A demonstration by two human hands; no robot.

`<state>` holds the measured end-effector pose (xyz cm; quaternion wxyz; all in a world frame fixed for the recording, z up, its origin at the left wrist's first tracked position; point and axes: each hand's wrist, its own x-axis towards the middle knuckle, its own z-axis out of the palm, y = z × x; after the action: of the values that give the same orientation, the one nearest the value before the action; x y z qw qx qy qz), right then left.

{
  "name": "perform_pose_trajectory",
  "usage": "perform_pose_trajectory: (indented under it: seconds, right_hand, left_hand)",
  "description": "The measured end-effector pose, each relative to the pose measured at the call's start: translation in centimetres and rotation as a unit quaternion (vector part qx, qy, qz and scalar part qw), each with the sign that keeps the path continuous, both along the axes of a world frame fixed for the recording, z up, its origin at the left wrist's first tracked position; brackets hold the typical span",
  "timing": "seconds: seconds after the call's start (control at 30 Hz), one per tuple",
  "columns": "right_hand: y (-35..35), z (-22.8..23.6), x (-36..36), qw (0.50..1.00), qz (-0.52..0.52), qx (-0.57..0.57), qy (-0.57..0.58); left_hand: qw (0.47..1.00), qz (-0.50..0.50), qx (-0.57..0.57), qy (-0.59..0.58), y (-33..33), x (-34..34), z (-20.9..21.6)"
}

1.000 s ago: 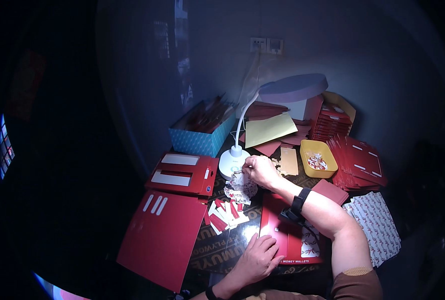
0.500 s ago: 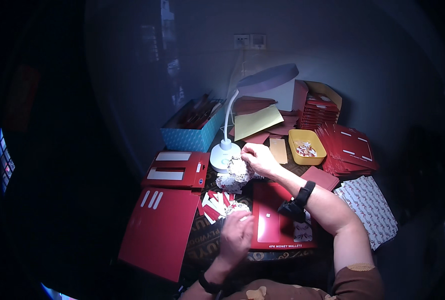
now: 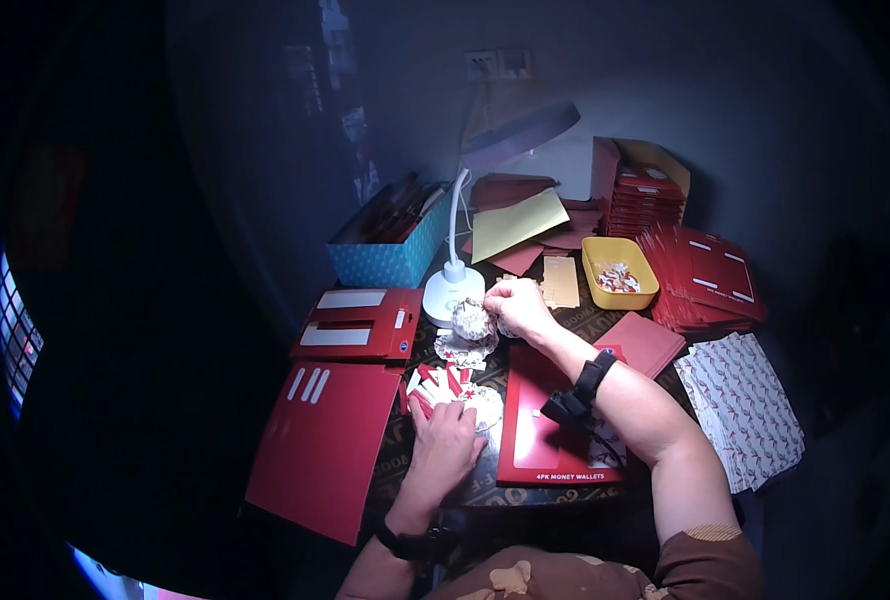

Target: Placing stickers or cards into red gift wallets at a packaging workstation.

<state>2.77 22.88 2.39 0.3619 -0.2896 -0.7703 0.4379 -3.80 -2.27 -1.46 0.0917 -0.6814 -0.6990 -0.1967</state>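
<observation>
Right hand [image 3: 517,305] grip pinching patterned paper piece [image 3: 473,318], left hand [image 3: 447,440] flat on red-and-white cutouts [image 3: 443,385]

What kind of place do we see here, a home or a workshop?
Probably a small craft or packing desk in a dark room. A white desk lamp lights stacks of red envelopes, a yellow tray of small pieces, and flat red cards.

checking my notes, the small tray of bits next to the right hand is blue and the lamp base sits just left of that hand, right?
Not quite: the small tray of bits is yellow, not blue, as the head view shows. The blue thing is the dotted box further left. The rest holds: the tray lies beside the right hand, and the white lamp base sits just left of that hand.
</observation>
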Motion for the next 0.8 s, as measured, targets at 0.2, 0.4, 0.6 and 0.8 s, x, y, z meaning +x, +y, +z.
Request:
perform_pose_trajectory:
  seconds: [0.2, 0.4, 0.6, 0.8]
  right_hand:
    - [-0.3, 0.4, 2.7, 0.998, -0.02, -0.019, 0.064]
    - [-5.2, 2.4, 7.0, 0.997, 0.058, -0.025, 0.044]
    - [-9.3, 4.1, 12.0, 0.989, 0.124, 0.027, -0.075]
    - [-11.3, 2.2, 15.0, 0.995, 0.082, 0.054, 0.031]
  left_hand:
    - [1.0, 0.007, 0.0, -0.001, 0.9, -0.4, -0.1]
    - [0.934, 0.025, 0.162, -0.317, 1.1, -0.2, 2.3]
    - [0.844, -0.064, 0.108, -0.521, 1.4, 2.5, 4.0]
    - [0.794, -0.062, 0.0, -0.605, 0.9, 3.8, 3.5]
